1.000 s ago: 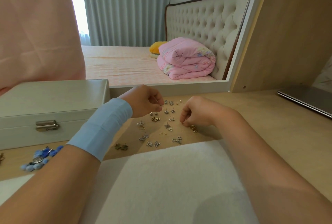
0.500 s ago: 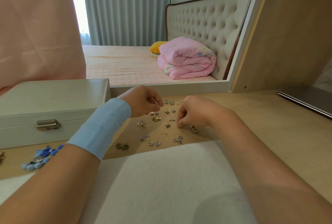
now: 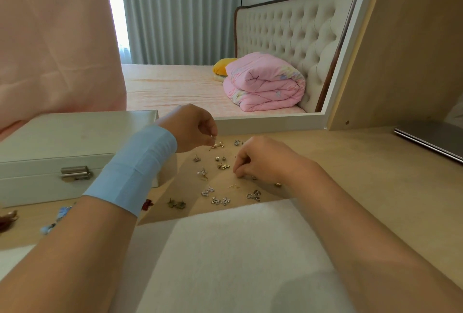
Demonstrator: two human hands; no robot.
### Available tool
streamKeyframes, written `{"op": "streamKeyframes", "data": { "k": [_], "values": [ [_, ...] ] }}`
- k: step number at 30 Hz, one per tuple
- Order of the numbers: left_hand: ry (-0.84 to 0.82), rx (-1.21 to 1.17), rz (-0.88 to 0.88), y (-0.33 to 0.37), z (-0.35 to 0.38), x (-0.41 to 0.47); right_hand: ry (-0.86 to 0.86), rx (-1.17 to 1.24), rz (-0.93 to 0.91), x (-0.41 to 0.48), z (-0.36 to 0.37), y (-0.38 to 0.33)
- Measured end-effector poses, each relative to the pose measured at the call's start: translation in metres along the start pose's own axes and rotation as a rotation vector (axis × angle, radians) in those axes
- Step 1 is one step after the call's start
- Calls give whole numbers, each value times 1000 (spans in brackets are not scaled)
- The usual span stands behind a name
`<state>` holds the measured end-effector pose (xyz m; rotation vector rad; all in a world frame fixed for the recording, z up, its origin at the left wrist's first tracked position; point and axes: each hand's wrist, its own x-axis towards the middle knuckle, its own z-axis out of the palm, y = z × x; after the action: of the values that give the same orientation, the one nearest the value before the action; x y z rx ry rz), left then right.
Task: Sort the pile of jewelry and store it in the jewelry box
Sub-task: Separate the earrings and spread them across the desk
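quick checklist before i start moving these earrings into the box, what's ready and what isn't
1. Jewelry box lid open: not ok, the lid is down.
2. Clasp released: cannot tell, it lies flat against the front.
3. Earrings laid out apart on the desk: ok, small groups lie separately, though I cannot confirm they are matched pairs.
4. Left hand free: not ok, its fingertips pinch a small earring above the desk.
5. Right hand free: cannot tell, its fingertips press down among the pieces.
6. Blue beaded piece and red piece sorted: not ok, they lie loose before the box.
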<state>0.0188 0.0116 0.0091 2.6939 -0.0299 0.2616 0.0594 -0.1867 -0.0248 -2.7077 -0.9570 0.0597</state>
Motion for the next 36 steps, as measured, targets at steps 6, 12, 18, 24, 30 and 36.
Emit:
{"op": "streamKeyframes", "data": {
  "k": [6, 12, 18, 24, 30, 36],
  "values": [
    [121, -42, -12, -17, -23, -4, 28, 211, -18, 10, -6, 0],
    [186, -82, -50, -41, -27, -5, 36, 254, -102, 49, 2, -43],
    [220, -117, -57, -60, -28, -6, -64, 88, -161, 83, 18, -76],
    [218, -151, -66, -63, -28, -5, -91, 18, -172, 95, 26, -76],
    [217, -198, -71, -55, -24, -3, 31, 406, -166, 83, -9, -54],
    [202, -377, -58, -28, -13, 3, 87, 665, -109, 51, -39, -28]
  ]
}}
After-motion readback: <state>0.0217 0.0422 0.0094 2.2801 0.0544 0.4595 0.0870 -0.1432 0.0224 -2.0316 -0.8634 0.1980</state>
